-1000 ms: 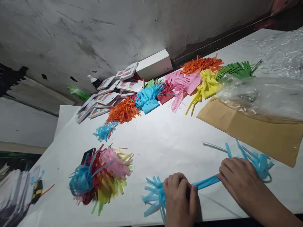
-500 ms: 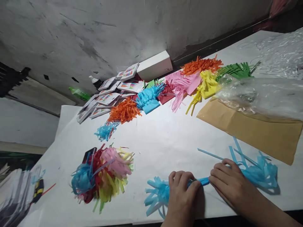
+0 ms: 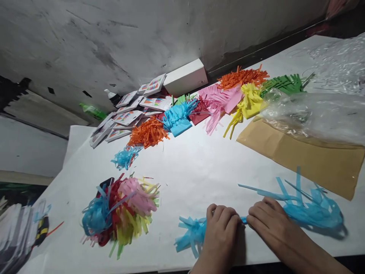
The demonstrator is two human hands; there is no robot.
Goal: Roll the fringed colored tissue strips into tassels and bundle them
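Note:
A blue tissue-paper tassel (image 3: 313, 213) lies across the front of the table, its fringed strips spreading out at both ends. My left hand (image 3: 221, 232) is closed round its left part, with a short fan of strips poking out beyond the fingers. Close beside it, my right hand (image 3: 270, 224) grips the twisted middle, and the longer fringe fans out to the right. Between the hands only a short bit of the narrow blue twist shows. Both sets of fingertips are partly hidden under the hands.
Left of my hands lies a pile of mixed tassels (image 3: 125, 213). Fringed paper bundles (image 3: 176, 118) line the back, near packets (image 3: 128, 118) and a white box (image 3: 185, 78). At right are a brown envelope (image 3: 302, 156) and clear plastic bags (image 3: 319, 114). Stacked packs (image 3: 19, 232) stand at far left.
My right hand has moved slightly left, closer to my left hand, so less of the blue twist shows between them. The right-hand fringe has shifted and spread.

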